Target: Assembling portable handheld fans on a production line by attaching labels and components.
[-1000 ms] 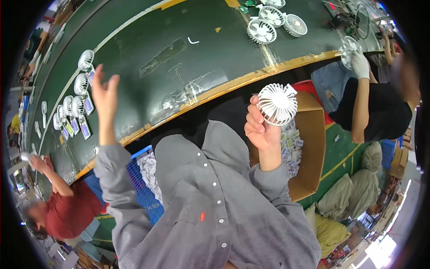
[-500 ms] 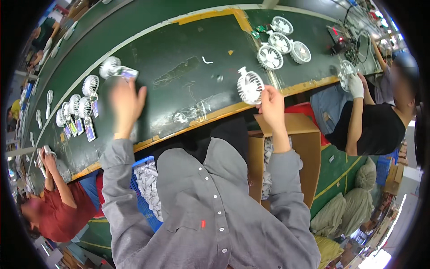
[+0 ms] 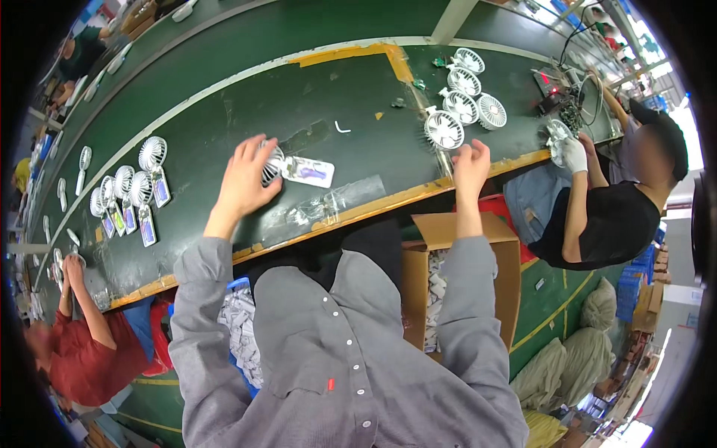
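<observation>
My left hand is closed on the head of a small white handheld fan, which its fingers partly cover. That fan's handle points right and shows a purple part inside. My right hand is by the bench's near edge, fingers loosely bent and apart, with nothing in them. Just beyond its fingertips lies a white fan head, in a cluster with several others such as the round fan head. To the left lie several fans with handles, among them a white fan.
The green bench has a worn yellow edge. A small white curved strip lies on it. Below are a cardboard box and a blue crate of white parts. Co-workers sit at right and left.
My left hand has brought a fan from the left group toward the bench's middle. My right hand has let go of a fan head, now lying with the cluster at right.
</observation>
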The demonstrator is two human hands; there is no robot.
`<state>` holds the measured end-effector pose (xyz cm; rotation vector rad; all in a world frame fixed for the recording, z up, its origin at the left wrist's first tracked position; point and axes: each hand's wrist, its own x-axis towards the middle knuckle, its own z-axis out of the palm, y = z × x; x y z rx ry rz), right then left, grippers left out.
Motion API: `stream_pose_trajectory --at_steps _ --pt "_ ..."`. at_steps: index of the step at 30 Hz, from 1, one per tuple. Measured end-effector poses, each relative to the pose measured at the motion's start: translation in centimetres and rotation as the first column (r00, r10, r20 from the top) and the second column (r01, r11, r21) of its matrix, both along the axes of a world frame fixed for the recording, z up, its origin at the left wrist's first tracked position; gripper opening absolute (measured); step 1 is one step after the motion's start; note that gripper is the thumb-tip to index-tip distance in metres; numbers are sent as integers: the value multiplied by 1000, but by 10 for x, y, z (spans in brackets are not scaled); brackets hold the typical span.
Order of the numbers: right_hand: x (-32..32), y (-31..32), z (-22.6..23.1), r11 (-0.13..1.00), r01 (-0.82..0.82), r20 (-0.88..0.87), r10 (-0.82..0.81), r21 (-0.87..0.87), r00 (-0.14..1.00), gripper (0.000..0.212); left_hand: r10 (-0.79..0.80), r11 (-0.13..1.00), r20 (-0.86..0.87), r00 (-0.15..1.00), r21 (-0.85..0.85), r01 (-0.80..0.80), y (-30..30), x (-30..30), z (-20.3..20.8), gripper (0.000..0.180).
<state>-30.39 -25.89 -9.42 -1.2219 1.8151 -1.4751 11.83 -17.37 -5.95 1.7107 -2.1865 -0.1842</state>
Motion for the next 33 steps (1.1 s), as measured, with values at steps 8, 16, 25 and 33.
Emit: stream_pose_trajectory --at_steps 8,16,25,33 --pt "112 157 55 722 -690 -297 672 60 678 72 -276 956 -187 943 -155 249 63 -94 64 59" --pt "116 214 45 513 -851 540 688 110 485 29 -210 976 -471 857 -150 157 82 -88 80 61" --pt "94 214 82 426 -886 687 701 -186 193 36 -241 963 -598 764 -47 267 117 -102 55 64" --pt "78 229 103 474 -850 560 650 232 515 24 -282 908 -897 340 -135 397 143 -151 47 37"
